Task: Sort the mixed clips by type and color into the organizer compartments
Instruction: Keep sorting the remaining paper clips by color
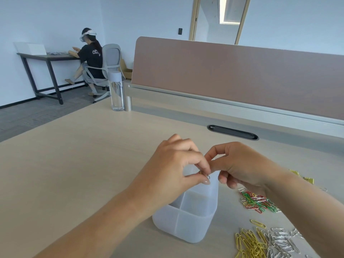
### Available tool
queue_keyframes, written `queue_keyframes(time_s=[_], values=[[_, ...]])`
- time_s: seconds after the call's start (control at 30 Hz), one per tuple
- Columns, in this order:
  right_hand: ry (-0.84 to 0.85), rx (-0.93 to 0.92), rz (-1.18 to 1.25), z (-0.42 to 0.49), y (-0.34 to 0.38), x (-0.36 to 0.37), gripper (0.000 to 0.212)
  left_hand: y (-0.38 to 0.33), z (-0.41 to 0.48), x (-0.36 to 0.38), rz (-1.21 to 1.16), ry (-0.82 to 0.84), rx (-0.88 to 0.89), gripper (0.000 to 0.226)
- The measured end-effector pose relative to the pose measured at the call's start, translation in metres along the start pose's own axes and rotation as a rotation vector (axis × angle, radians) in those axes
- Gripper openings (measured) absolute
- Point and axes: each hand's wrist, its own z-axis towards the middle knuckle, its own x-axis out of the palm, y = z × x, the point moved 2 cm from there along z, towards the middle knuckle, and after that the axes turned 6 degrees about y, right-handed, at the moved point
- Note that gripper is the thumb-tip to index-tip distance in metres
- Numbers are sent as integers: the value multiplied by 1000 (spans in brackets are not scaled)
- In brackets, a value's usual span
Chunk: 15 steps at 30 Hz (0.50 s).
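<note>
Small clips, yellowish and dark, at frame centre just above the organizer. Left hand grip clamped on them, thumb against forefinger. Right hand fingers curl in at the same spot; cannot tell if its grip holds anything. Mixed pile lower right on the surface. Risk: clips look linked, so they could drop together into one compartment or flick away when pulled apart.
</note>
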Motion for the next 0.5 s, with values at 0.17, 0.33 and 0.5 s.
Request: queue_keyframes(time_s=[0.17, 0.33, 0.5], values=[[1, 41, 95, -2, -6, 0, 8, -3, -1, 4, 37, 31, 24, 16], [-10, 25, 130, -2, -7, 0, 8, -9, -2, 5, 155, 4, 55, 15], [-17, 24, 154, -2, -7, 1, 8, -14, -2, 5, 215, -53, 89, 7]])
